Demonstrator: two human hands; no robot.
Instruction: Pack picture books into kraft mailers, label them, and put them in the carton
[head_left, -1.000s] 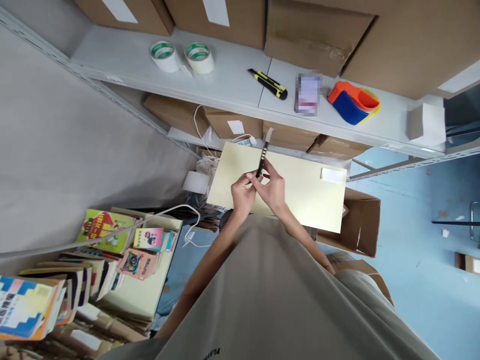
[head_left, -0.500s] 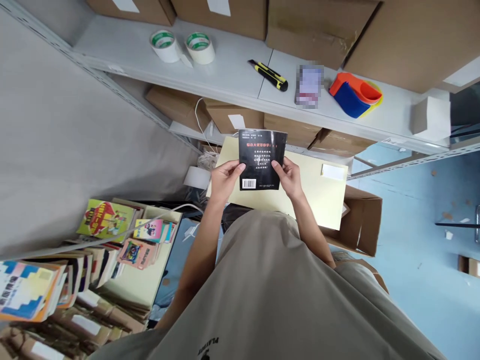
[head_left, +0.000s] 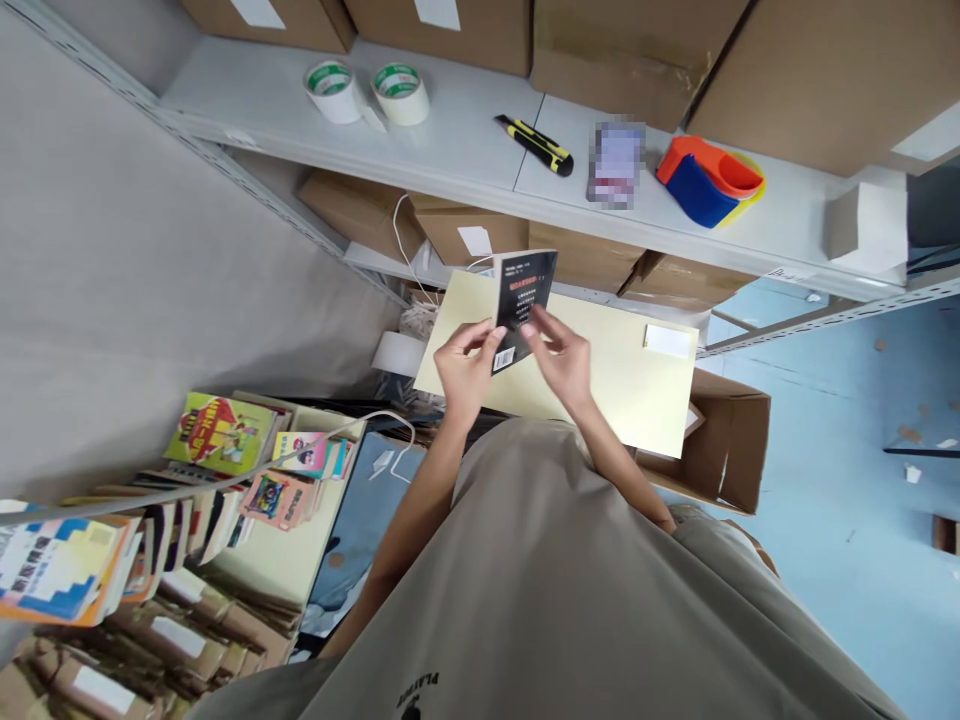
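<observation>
A thin black book (head_left: 519, 300) stands tilted in front of me, its back cover with pale and red print and a white barcode facing me. My left hand (head_left: 465, 372) grips it at the lower left edge, thumb on the cover and fingers behind. My right hand (head_left: 562, 362) is in front of the cover, fingers apart and their tips at the print; whether they press on it is hard to tell. Below the book lies a pale yellow tabletop (head_left: 615, 375), with a white slip (head_left: 669, 341) on its right part.
A grey shelf (head_left: 465, 130) holds tape rolls (head_left: 401, 95), a yellow-black utility knife (head_left: 534, 145), a blurred-out item (head_left: 616, 165) and a red-blue-yellow plastic piece (head_left: 705, 182). Books (head_left: 221, 432) are piled at left. An open cardboard box (head_left: 742, 440) stands at right.
The book has turned and narrowed in view, swinging its face to the right. My right hand has left the book's right edge and come over the cover. My left hand keeps its hold.
</observation>
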